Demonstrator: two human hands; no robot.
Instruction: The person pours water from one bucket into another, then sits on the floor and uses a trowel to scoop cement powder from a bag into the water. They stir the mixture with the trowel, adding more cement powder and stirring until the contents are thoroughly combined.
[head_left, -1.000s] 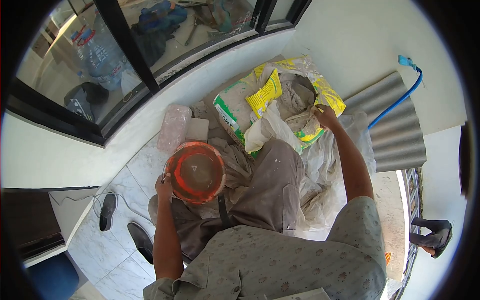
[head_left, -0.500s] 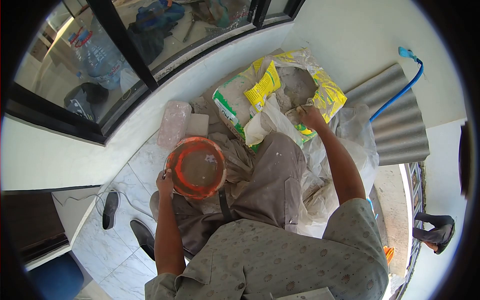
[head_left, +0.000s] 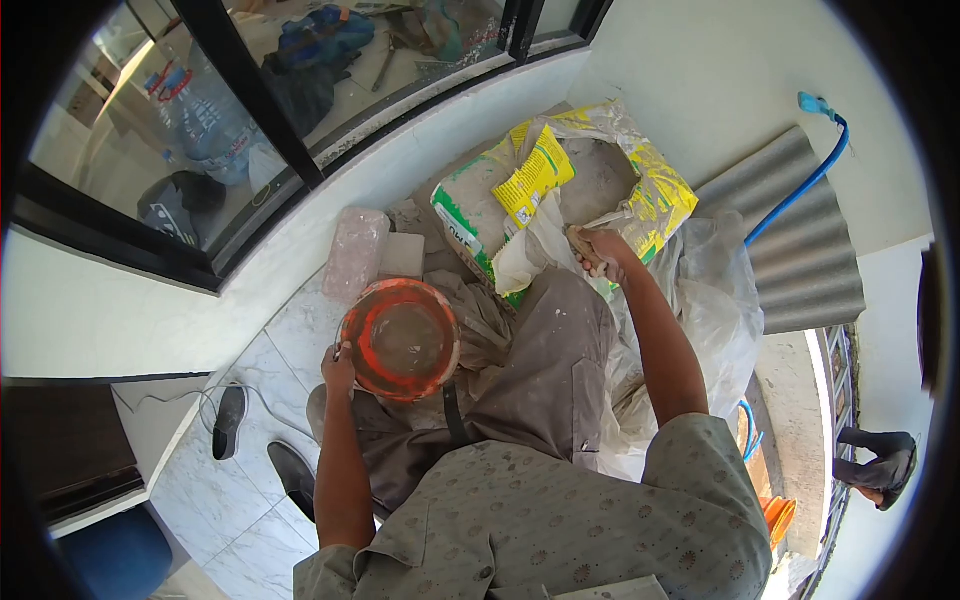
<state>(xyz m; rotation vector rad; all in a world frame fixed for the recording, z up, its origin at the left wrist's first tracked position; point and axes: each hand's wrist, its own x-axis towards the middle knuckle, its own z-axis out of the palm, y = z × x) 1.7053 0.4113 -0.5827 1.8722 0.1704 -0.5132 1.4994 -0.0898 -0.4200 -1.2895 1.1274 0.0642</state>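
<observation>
My left hand (head_left: 340,368) is closed on the rim of an orange bucket (head_left: 363,370). Grey material lies in the bottom of the bucket, and smears of it coat the inside. Beside the torn mouth of a yellow, green and white bag (head_left: 662,200), my right hand (head_left: 606,256) is curled with its dusty fingers bent inward. It seems to hold a handful of grey cement powder, though the fingers hide most of it. More grey powder (head_left: 598,180) fills the bag's opening. A torn white flap of the bag (head_left: 530,252) hangs near this hand.
A reddish block (head_left: 356,252) and a paler block (head_left: 402,255) stand by the low wall. Clear plastic sheeting (head_left: 715,290) and a corrugated sheet (head_left: 800,240) lie to the right, with a blue hose (head_left: 800,195). Dark shoes (head_left: 229,420) rest on the tiles.
My right hand has drawn back from the bag's opening toward my knees and turned, its fingers curled. The bucket stays in my left hand; the whole view has shifted slightly.
</observation>
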